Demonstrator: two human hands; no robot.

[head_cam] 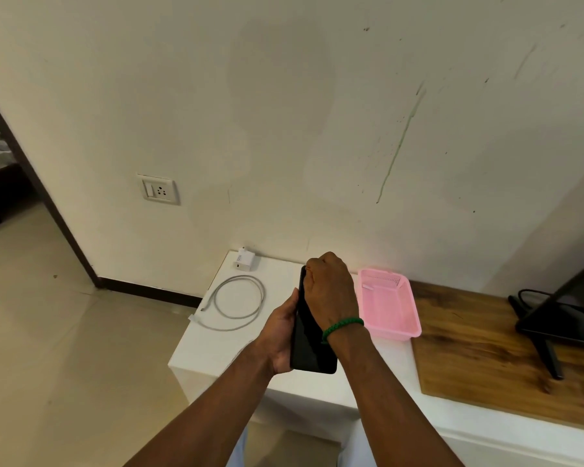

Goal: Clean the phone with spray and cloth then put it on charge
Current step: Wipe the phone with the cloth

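I hold a black phone (312,345) upright over the white cabinet top (213,352), its dark screen facing right. My left hand (280,335) grips its left edge and back. My right hand (329,291), with a green band on the wrist, is curled over the phone's upper end, fingers wrapped at the top edge. What lies under those fingers is hidden. A white charger plug (244,260) stands at the cabinet's back corner, and a coiled white cable (238,303) lies in front of it. No spray bottle or cloth shows in view.
A wall socket (158,190) with a switch sits on the wall to the left, above the floor. A pink plastic basket (390,308) stands to the right of my hands. Further right, a dark screen on a stand (566,321) rests on a wooden surface (479,352).
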